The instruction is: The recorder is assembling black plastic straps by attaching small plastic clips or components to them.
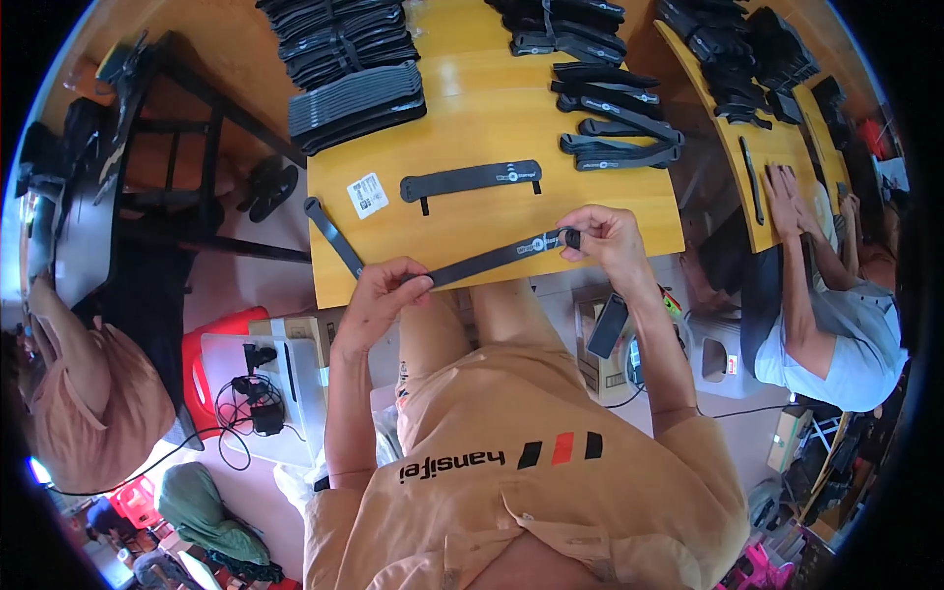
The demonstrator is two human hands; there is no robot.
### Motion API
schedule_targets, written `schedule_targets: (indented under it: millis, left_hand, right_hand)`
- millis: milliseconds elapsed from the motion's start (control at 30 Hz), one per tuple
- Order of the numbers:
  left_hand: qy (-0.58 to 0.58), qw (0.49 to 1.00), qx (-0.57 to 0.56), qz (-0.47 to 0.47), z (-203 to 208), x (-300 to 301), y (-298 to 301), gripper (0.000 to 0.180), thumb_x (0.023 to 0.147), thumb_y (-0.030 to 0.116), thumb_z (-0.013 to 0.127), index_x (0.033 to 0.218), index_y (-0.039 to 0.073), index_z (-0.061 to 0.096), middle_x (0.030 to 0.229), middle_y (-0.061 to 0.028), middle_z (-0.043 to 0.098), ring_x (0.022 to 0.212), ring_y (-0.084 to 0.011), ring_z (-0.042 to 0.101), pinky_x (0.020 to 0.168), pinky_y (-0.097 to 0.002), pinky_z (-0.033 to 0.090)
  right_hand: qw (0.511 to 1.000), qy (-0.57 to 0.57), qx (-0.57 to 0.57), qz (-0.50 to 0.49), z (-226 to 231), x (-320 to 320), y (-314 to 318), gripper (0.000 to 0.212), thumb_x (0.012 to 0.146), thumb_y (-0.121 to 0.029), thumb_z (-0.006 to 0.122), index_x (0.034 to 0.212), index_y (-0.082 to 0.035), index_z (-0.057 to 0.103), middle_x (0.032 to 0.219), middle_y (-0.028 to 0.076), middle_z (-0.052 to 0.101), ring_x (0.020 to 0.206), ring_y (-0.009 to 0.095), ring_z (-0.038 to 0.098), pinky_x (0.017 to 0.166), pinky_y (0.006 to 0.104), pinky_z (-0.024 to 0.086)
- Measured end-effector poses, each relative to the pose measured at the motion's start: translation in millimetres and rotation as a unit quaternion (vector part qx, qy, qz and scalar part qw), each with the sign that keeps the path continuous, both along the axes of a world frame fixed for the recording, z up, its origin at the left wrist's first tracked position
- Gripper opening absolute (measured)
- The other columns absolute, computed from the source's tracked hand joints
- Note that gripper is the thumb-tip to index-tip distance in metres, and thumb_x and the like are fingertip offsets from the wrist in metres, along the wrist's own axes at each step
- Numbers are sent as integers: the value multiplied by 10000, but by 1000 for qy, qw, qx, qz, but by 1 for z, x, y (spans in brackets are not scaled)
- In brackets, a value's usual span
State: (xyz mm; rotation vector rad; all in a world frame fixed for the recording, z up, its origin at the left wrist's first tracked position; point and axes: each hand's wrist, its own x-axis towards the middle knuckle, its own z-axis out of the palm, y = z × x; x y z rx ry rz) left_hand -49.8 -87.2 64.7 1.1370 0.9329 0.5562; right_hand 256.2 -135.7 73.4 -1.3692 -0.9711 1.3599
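A black strap (497, 258) with white print is stretched between my two hands, just above the near edge of the yellow table (472, 108). My left hand (379, 303) pinches its left end between thumb and fingers. At the other end, my right hand (612, 246) is closed around the strap's tip, where a small dark loop shows. Beyond it a similar black strap (472, 182) lies flat, with two short black tabs sticking out toward me. Left of that strap is a white printed label sheet (368, 195). Another narrow black strap (332, 236) lies slanted near my left hand.
Stacked black straps (356, 106) fill the far left of the table, and looser bundles (619, 133) lie at the right. A co-worker (836, 339) has hands on the neighbouring table at right. Another person (98, 403) is at left, by a clear plastic bin (295, 383) with cables.
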Motion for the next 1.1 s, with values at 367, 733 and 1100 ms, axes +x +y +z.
schedule_targets:
  millis: [367,733,1100]
  left_hand:
    - [75,977,41,193,-36,29,57,88,825,81,641,865,9,610,693,-10,598,564,-59,541,518,-182,448]
    - [154,953,98,242,-62,42,75,109,824,79,633,863,-17,598,677,3,556,546,-45,462,481,-184,368]
    - [178,940,116,267,-66,48,77,76,817,53,635,833,-4,587,627,23,511,504,-33,419,446,-180,324]
  right_hand:
    - [994,-34,-18,-97,-51,9,50,62,790,0,602,841,-17,634,699,8,618,560,36,519,477,172,398]
    - [992,-59,0,-111,-73,6,75,227,750,128,510,870,2,656,741,7,616,585,32,497,490,172,372]
    - [973,-168,77,-138,-87,3,74,271,718,126,490,905,9,649,810,38,604,630,56,527,559,184,417]
